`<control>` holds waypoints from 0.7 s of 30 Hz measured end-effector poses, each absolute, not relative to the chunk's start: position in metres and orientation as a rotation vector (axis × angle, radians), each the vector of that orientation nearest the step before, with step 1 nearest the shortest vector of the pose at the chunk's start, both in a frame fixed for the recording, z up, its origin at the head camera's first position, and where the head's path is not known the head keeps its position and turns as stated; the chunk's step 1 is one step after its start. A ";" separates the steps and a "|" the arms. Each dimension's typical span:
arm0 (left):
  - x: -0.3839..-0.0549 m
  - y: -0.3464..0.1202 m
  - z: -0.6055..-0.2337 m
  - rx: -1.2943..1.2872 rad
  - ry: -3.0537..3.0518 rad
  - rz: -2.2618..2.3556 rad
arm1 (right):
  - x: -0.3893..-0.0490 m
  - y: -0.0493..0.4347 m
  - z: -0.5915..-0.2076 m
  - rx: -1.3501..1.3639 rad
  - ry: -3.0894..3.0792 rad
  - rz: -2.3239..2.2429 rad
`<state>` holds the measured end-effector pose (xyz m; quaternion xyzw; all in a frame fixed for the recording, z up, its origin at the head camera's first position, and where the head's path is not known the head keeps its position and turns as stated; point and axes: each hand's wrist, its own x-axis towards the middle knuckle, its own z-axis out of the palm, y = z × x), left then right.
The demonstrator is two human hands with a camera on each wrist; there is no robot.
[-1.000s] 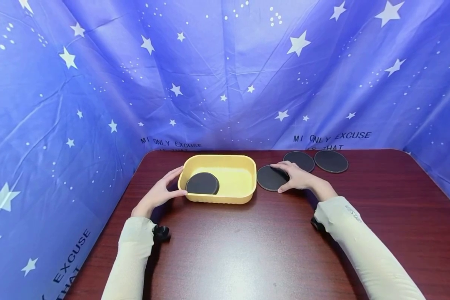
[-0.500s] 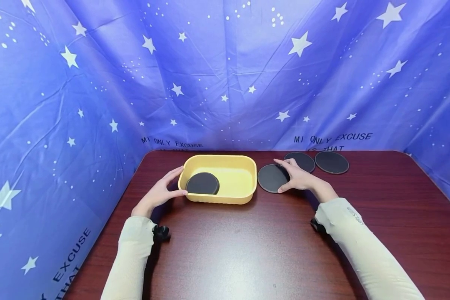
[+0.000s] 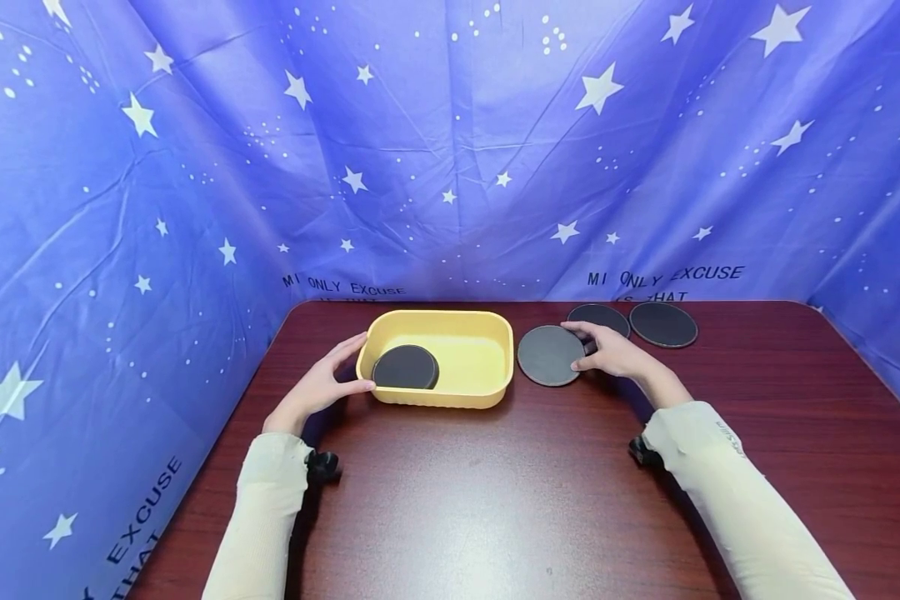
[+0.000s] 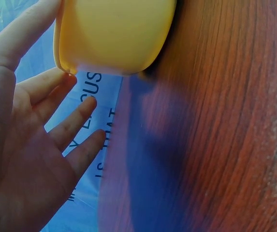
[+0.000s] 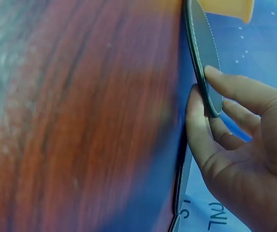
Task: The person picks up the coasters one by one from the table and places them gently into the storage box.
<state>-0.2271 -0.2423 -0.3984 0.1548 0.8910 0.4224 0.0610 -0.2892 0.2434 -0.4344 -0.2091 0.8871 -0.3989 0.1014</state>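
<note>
My left hand (image 3: pixel 322 387) rests against the left end of a yellow plastic basket (image 3: pixel 480 400), its thumb at the near corner and index finger at the far one. In the left wrist view the other fingers extend loosely below the rim. Inside the basket, at its left, lies a black round coaster (image 3: pixel 405 367). Just right of the basket my right hand (image 3: pixel 611 350) pinches another round coaster (image 3: pixel 549 357) by its right edge. The right wrist view shows this coaster (image 5: pixel 206 53) edge-on, with pale stitching around it and fingers on both faces.
Two more black coasters lie at the back right of the dark red wooden table (image 3: pixel 465 492): one coaster (image 3: pixel 598 317) partly behind my right hand, the other coaster (image 3: pixel 663 323) further right. A blue star-patterned curtain (image 3: pixel 450 150) hangs behind and along the sides.
My right hand has gone from reaching over the coaster to pinching its right edge, and the coaster's face now looks lighter and more tilted. The left hand and basket have stayed put.
</note>
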 end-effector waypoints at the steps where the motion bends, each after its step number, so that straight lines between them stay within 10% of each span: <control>1: -0.229 -0.244 -0.402 0.468 2.697 1.282 | -0.289 0.245 -0.434 -0.601 2.585 -1.225; 21: -0.249 -0.258 -0.432 0.477 2.713 1.295 | -0.276 0.258 -0.431 -0.405 2.231 -1.704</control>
